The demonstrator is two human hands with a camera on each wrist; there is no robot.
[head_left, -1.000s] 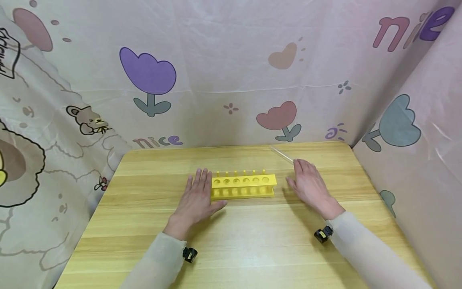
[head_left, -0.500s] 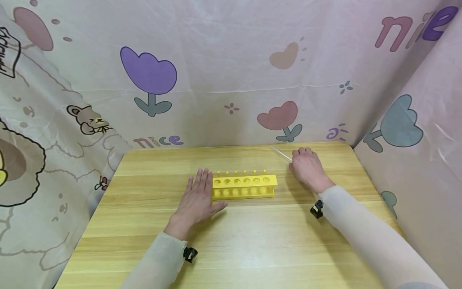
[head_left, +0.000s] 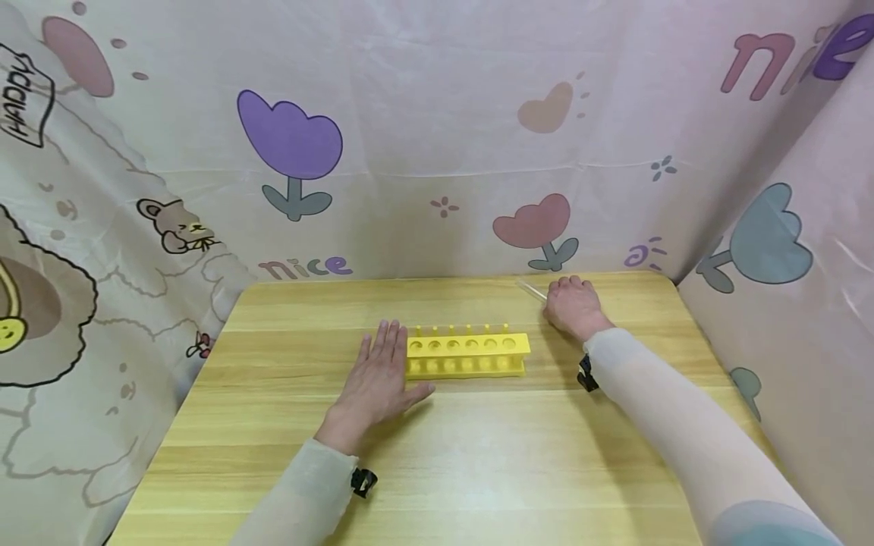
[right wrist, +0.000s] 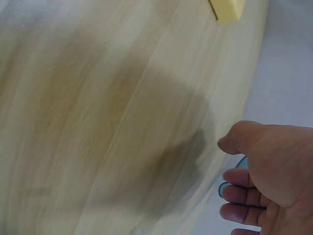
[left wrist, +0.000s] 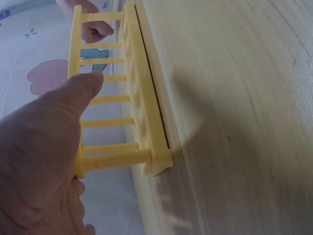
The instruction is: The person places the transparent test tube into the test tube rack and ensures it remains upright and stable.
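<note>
A yellow test tube rack [head_left: 467, 356] stands on the table; its row of round holes and short pegs show in the head view. My left hand [head_left: 378, 377] rests against the rack's left end with straight fingers, its thumb stretched out in front. In the left wrist view the thumb [left wrist: 73, 95] lies along the rack's side. My right hand [head_left: 573, 305] is over the back right of the table, beside a thin clear rod [head_left: 532, 290]. In the right wrist view its fingers [right wrist: 239, 195] are loosely bent, thumb apart, with nothing seen between them. The rod's near end is hidden.
The wooden table [head_left: 478, 462] ends at the back against a printed curtain [head_left: 410, 136]. More curtain hangs along the left and right sides. A small black wrist camera [head_left: 363, 482] sits on my left cuff, another [head_left: 587, 374] on my right.
My right hand has moved forward and slightly left along the rod, and its fingers now look more bent. The left hand stays at the rack. The head view has shifted slightly.
</note>
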